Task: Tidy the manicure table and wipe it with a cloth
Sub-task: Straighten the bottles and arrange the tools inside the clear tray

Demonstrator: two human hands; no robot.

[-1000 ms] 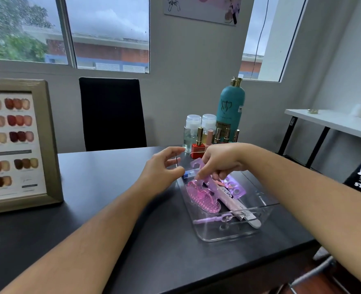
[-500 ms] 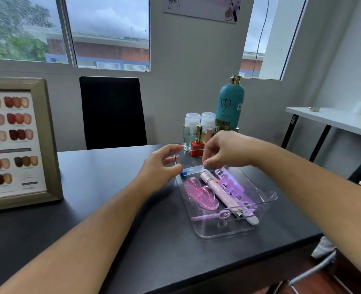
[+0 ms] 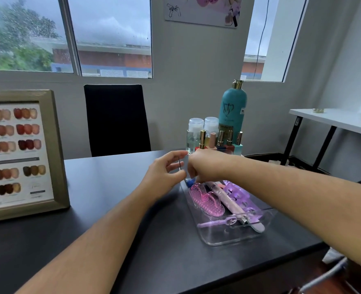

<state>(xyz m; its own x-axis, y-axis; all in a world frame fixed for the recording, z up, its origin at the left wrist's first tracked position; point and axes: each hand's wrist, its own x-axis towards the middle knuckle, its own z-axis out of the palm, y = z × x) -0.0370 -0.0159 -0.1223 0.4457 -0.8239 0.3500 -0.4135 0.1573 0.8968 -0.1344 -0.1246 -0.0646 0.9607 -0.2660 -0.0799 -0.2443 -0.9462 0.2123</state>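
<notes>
A clear plastic tray (image 3: 217, 240) sits on the black table (image 3: 111, 209), right of centre. In it lie a pink brush (image 3: 207, 200), a pink pen-shaped tool (image 3: 224, 198), purple toe separators (image 3: 239, 194), purple scissors (image 3: 215, 223) and a nail file (image 3: 258, 228). My left hand (image 3: 164, 172) pinches a thin dark stick (image 3: 179, 164) upright between thumb and forefinger, just beyond the tray's far left corner. My right hand (image 3: 205, 166) hovers beside it with fingers curled down over a small blue item (image 3: 189, 183) in that corner; its fingertips are hidden.
Polish bottles (image 3: 220, 141), two clear bottles (image 3: 194, 134) and a tall teal bottle (image 3: 232, 111) stand behind the tray. A framed nail colour chart (image 3: 22, 153) stands at the left. A black chair (image 3: 116, 119) faces me; a white side table (image 3: 334, 122) is at the right.
My right hand let the purple toe separator down into the tray, then moved left to the tray's far corner, close to my left hand. The left hand kept holding the stick.
</notes>
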